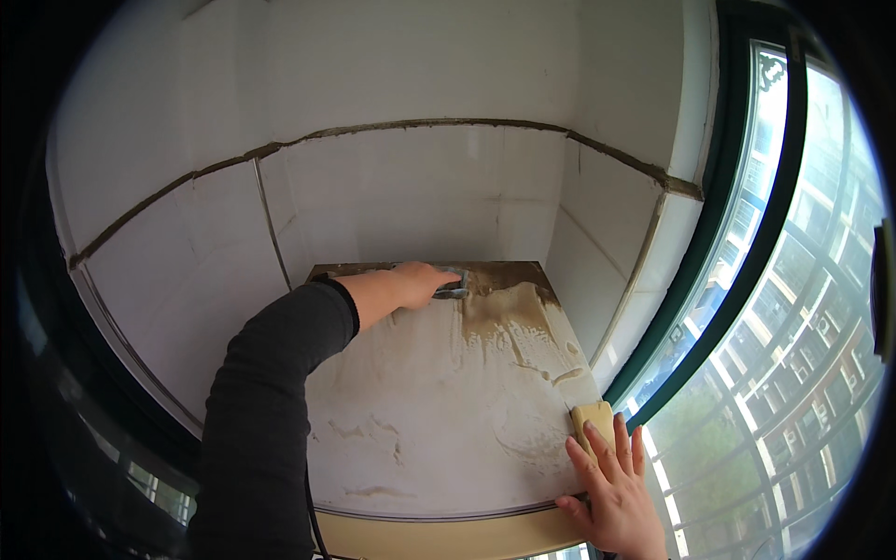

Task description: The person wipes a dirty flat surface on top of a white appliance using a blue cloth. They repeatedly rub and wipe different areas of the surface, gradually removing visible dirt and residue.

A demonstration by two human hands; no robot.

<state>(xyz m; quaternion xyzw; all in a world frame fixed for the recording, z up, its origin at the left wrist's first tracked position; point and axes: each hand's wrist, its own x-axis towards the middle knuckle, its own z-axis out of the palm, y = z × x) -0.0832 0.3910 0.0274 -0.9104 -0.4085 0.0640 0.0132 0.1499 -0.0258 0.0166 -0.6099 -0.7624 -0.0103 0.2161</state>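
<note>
My left hand (414,281), in a dark sleeve, reaches to the back of a flat white top panel (420,434). It grips a grey hand tool (455,285), perhaps a scrubber or scraper, pressed to the panel; its working face is hidden. Brown grime (500,269) runs along the panel's back edge. Pale, wet streaks of suds or residue (518,336) spread forward from there. At the right front edge, my right hand (619,497) has its fingers spread over a yellow sponge (595,420). The fingertips overlap the sponge without closing around it.
White tiled walls (420,189) with a dirty brown joint enclose the back and both sides. A dark green window frame (700,329) stands close at the right, with bars beyond the glass. A black cord (313,504) hangs by the panel's front left. The panel's front edge (448,535) is yellowish.
</note>
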